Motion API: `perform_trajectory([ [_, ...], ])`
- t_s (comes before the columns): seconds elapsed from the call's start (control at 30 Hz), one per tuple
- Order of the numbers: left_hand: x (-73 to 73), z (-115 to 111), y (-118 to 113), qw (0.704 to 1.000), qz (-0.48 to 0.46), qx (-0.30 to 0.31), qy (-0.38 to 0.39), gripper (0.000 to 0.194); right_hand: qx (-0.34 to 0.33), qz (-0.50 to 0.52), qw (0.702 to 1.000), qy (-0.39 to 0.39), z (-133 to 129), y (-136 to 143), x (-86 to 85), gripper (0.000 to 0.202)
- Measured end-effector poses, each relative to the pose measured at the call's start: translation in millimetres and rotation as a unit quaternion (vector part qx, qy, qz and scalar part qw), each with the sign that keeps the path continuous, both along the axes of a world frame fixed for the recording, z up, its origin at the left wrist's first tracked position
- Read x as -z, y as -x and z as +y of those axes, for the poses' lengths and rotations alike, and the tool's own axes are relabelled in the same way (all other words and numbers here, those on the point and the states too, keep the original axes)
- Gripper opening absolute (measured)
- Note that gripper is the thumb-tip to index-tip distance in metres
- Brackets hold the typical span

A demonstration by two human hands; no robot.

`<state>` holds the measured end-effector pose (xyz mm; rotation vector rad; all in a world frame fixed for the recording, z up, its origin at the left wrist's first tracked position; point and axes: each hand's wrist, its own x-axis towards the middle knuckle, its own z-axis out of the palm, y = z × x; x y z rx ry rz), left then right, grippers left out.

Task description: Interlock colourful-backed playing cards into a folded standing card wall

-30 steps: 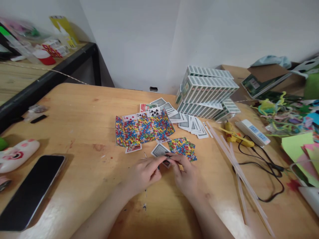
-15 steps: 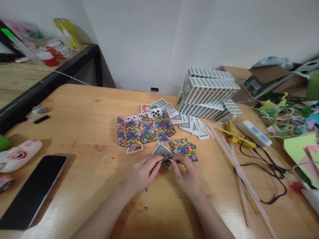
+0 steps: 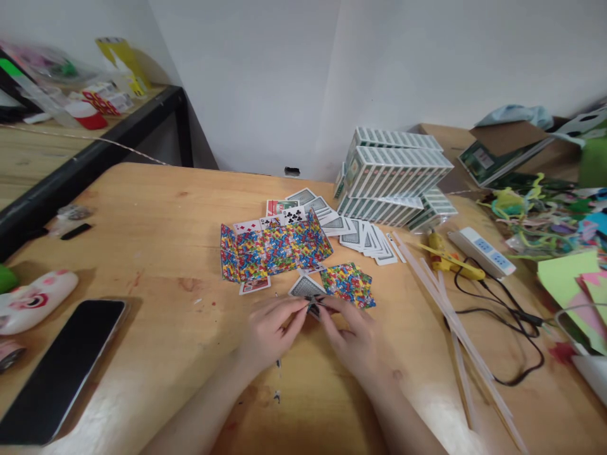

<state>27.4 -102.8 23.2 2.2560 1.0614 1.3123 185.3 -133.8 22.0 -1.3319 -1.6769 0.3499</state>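
Thumb and fingers of my left hand (image 3: 275, 325) are pinched together over the lower part of a patterned playing card (image 3: 306, 286). Facing it, my right hand (image 3: 349, 328) is pinched too, its fingertips almost touching the left ones. Something small and dark sits between the fingertips, too small to make out. Just beyond stands a folded colourful patterned card strip (image 3: 275, 249) with playing cards behind it. A flat colourful piece (image 3: 348, 283) lies right of the card. One red-patterned card (image 3: 256, 285) lies partly under the strip.
Spread cards (image 3: 367, 239) lie near stacked card boxes (image 3: 398, 174). On the right are clear sticks (image 3: 448, 309), a yellow glue gun (image 3: 455, 262), a power strip (image 3: 482, 251) and a black cable. A phone (image 3: 64, 366) and a white plush item (image 3: 40, 302) lie left.
The view has shifted slightly. My fingertips remain together over the card, with my right fingers slightly changed in position around the small dark thing.
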Motion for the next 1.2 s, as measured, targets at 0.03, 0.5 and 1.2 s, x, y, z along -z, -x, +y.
perform_trajectory([
  [0.03,0.4,0.1,-0.1,1.0,-0.003,-0.005,0.006,0.015,-0.001,0.0,1.0,-0.004,-0.4,0.8,0.7,0.013],
  [0.5,15.1,-5.2,-2.7,0.993,-0.03,-0.029,0.106,0.006,-0.006,-0.059,0.997,-0.047,-3.9,7.2,5.5,0.017],
  [1.2,18.3,-7.8,-5.0,0.992,-0.047,-0.058,0.102,0.01,0.032,-0.082,0.996,-0.017,-7.4,11.4,10.2,0.024],
])
